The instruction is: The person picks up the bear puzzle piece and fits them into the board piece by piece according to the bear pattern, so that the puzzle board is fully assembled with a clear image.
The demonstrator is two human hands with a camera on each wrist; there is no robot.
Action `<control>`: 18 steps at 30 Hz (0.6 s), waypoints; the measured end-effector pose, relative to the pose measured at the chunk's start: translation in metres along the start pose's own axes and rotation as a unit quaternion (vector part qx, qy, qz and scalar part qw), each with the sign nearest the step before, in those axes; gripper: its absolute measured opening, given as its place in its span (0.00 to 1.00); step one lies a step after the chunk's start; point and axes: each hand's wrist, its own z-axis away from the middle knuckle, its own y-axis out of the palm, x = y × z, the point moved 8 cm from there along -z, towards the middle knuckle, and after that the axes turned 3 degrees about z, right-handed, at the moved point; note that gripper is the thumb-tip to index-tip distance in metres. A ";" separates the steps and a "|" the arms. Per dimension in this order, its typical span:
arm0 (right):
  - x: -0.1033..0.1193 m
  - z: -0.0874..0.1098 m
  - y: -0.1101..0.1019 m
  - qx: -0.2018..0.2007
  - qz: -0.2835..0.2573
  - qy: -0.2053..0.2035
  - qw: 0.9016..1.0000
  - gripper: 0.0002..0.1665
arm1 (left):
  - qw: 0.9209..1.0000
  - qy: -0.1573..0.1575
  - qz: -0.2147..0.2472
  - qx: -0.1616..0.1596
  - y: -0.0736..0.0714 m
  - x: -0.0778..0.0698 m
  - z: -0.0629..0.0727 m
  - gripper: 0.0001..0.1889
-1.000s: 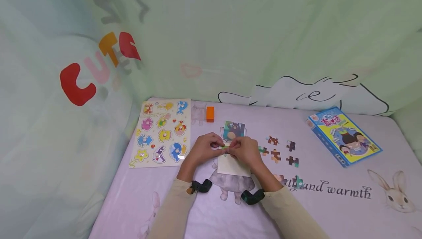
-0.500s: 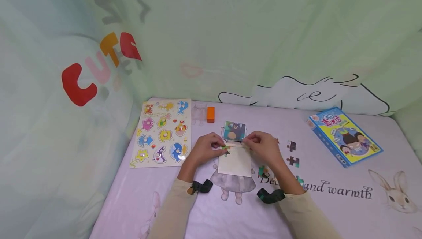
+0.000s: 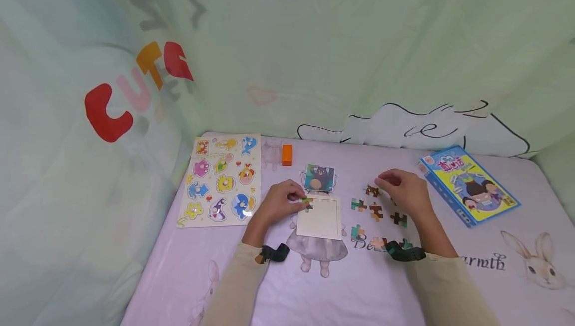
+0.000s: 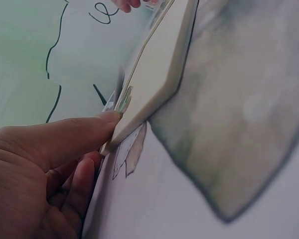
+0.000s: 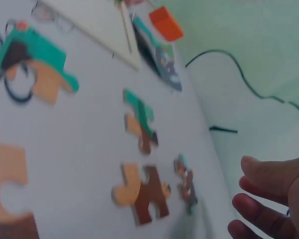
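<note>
A pale, shallow puzzle tray point(image 3: 320, 222) lies in the middle of the table. One green-and-brown jigsaw piece point(image 3: 308, 203) sits in its upper left corner. My left hand point(image 3: 283, 201) holds that corner; the left wrist view shows the thumb on the rim beside the piece point(image 4: 124, 101) and the other fingers curled at the tray's side. To the right, my right hand point(image 3: 407, 192) is over the loose pieces, fingertips close by a brown bear-face piece point(image 3: 372, 191). In the right wrist view, the thumb and fingers of this hand point(image 5: 271, 196) are apart with nothing between them.
Several more loose jigsaw pieces point(image 3: 376, 211) lie right of the tray. Beyond the tray is a bear picture card point(image 3: 319, 178), with an orange block point(image 3: 287, 155) behind it. A sea-animal knob puzzle board point(image 3: 218, 181) lies left, a blue-yellow box point(image 3: 470, 184) right.
My right hand has left the tray's upper edge and moved right, over the loose pieces. The corner piece now shows in the tray. My left hand stays at the tray's corner.
</note>
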 end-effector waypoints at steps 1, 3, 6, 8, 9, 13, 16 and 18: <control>-0.003 -0.002 0.001 0.004 0.005 -0.001 1.000 0.25 | 1.000 0.000 0.001 0.000 0.000 0.000 0.000 0.09; -0.010 -0.006 0.003 0.018 0.009 0.000 1.000 0.26 | 1.000 0.000 0.002 0.000 0.000 0.000 0.000 0.09; -0.017 -0.012 0.010 0.047 0.006 0.001 0.999 0.27 | 1.000 -0.006 0.000 -0.001 -0.001 0.002 0.000 0.09; -0.021 -0.015 0.014 0.066 -0.001 0.001 0.998 0.27 | 1.000 -0.010 -0.003 -0.002 -0.001 0.003 0.000 0.09; -0.023 -0.017 0.016 0.074 -0.004 0.001 0.997 0.28 | 1.000 -0.010 -0.003 -0.002 -0.002 0.003 0.000 0.10; -0.025 -0.021 0.020 0.099 -0.008 -0.002 0.995 0.28 | 1.000 -0.009 0.003 -0.001 -0.002 0.002 -0.001 0.10; -0.027 -0.025 0.021 0.117 -0.006 0.008 0.993 0.28 | 1.000 -0.008 0.007 -0.001 -0.001 0.002 -0.001 0.09; -0.027 -0.027 0.022 0.131 -0.007 0.020 0.991 0.28 | 1.000 -0.009 0.010 -0.001 -0.001 0.001 -0.001 0.09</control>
